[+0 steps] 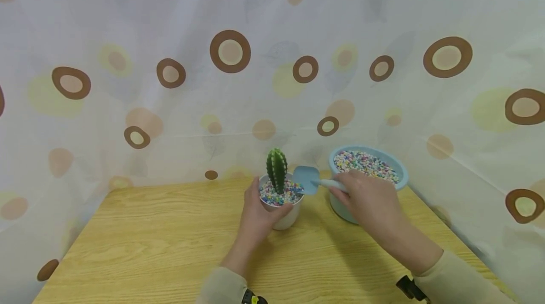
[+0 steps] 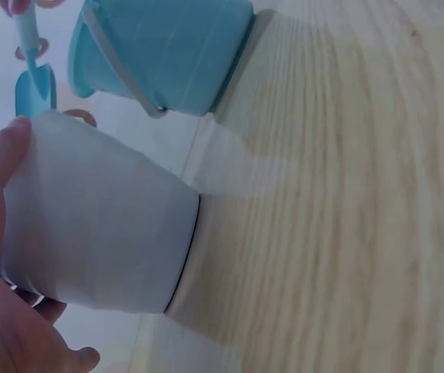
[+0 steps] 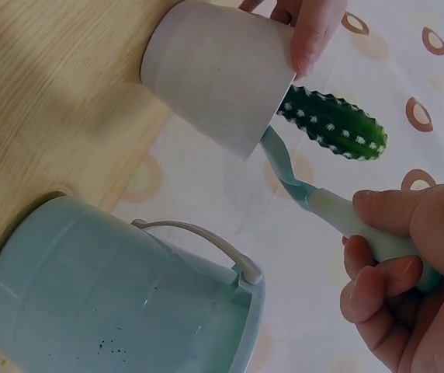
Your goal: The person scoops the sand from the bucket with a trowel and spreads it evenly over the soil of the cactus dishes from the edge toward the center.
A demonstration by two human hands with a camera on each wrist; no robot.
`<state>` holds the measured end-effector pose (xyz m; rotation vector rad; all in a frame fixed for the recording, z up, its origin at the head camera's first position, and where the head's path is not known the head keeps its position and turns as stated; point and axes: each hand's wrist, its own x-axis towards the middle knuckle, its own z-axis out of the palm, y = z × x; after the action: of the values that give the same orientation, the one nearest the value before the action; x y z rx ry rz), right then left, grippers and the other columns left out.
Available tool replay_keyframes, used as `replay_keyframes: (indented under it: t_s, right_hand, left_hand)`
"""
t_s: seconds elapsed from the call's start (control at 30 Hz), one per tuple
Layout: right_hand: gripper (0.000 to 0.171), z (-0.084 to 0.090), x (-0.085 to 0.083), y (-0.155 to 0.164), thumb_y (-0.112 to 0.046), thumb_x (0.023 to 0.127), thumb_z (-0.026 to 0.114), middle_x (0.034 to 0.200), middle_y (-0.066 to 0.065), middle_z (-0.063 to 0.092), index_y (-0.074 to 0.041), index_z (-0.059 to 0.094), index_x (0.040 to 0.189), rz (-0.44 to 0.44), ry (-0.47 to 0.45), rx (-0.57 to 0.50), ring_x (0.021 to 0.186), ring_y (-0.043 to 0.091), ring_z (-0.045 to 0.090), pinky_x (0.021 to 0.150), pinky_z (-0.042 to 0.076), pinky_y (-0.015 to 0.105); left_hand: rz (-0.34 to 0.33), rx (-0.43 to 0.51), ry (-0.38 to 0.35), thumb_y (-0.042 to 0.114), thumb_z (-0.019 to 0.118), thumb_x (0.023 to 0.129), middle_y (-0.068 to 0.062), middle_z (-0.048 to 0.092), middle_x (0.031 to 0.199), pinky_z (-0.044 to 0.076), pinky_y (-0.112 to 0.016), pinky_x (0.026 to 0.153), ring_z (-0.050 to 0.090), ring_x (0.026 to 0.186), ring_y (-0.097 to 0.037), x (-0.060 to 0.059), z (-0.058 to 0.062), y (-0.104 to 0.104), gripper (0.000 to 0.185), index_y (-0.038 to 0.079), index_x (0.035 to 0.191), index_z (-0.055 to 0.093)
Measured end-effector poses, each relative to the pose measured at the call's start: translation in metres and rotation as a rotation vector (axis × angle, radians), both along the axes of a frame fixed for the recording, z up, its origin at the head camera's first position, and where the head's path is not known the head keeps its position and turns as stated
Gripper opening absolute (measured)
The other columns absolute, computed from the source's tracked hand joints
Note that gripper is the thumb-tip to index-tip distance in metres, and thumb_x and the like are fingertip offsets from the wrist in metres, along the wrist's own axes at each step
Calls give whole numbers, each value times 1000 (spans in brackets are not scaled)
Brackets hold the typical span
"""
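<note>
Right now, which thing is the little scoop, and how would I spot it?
Find the wooden table, then the blue bucket of colourful pebbles. The scoop is in the right hand, its flat pale-blue blade over the cactus pot.

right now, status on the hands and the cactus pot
Left hand grips white pot, cactus upright in pebbles. Right hand holds blue scoop at the pot rim. Blue bucket of pebbles beside; nothing blocking.

We see soft, even, bright light with faint shadows on the bench (image 1: 149, 233). Both wrist views look hazy, washed-out and bent at the edges.
</note>
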<state>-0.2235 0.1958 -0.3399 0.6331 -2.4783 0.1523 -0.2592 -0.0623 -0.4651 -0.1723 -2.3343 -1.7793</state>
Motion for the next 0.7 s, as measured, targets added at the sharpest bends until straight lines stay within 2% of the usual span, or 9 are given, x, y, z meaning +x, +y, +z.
replay_keyframes:
  t_s: [0.13,0.23,0.47,0.7]
  right_hand:
    - [23,-3,2,0,-26,96,89,86,5,74,-10,80,110,42,89,-1,54,21,63,39,41,35]
    - [25,-5,3,-1,-24,94,90,85,5,73,-10,79,111,66,130,1,52,18,59,39,38,33]
    - [25,-9,6,-4,-23,93,91,76,1,63,-12,77,110,71,164,30,49,11,44,39,33,31]
    - [29,-12,6,-6,-20,88,94,75,3,60,-9,73,105,95,255,50,47,14,44,38,31,29]
  left_hand:
    - [68,-22,33,42,97,85,-27,37,167,35,-61,126,43,152,-45,1,-2,8,119,1,172,27]
    - [103,-39,35,44,97,85,-27,35,169,35,-62,126,42,153,-47,3,-3,12,121,0,172,26]
    - [145,-61,49,46,98,84,-26,36,169,37,-64,124,43,152,-48,4,-5,17,121,0,171,28]
    - [165,-64,42,47,98,83,-25,36,169,38,-65,123,43,151,-48,4,-6,19,121,1,171,29]
